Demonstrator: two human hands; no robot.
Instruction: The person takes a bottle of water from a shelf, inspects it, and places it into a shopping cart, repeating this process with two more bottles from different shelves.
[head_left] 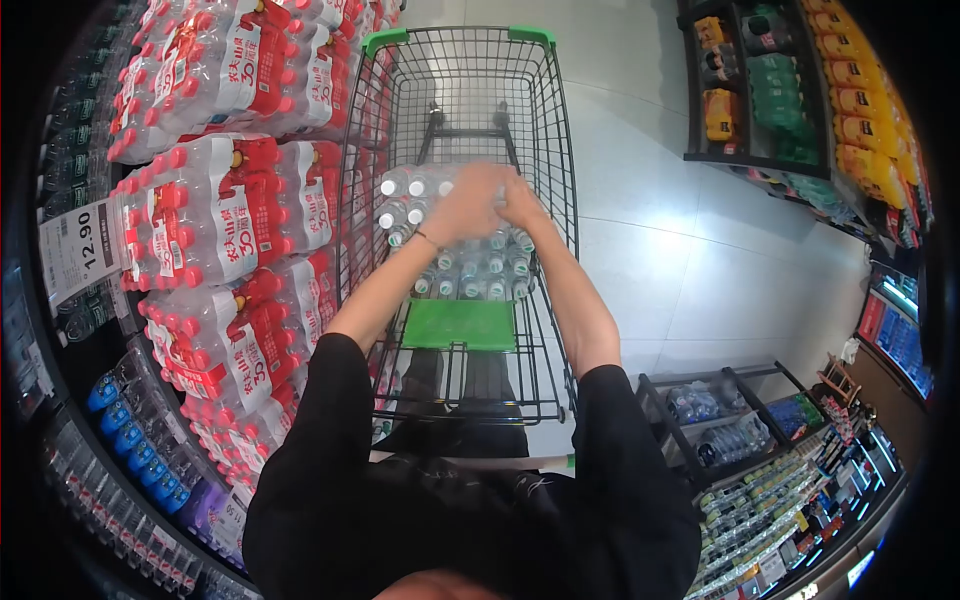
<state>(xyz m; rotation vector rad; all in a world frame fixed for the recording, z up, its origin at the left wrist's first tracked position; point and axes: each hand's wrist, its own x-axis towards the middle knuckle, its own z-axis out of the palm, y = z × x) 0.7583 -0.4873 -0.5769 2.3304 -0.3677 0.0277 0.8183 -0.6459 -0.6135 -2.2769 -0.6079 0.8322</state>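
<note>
Head view: I read "12.90" on the price tag (78,250); both hands (462,205) (520,200) blur over the wrapped water bottle pack (470,265) in the cart (455,90), so I cannot tell their fingers' grip

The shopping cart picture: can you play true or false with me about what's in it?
1. Both hands are on the pack of water bottles inside the shopping cart. True: the left hand and right hand meet on top of it.
2. The cart's corners are red. False: they are green.
3. Packs with red labels and caps are stacked to the left of the cart. True.
4. The price tag reads 5.50. False: it reads 12.90.
5. The person wears a white top. False: the sleeves are black.
</note>
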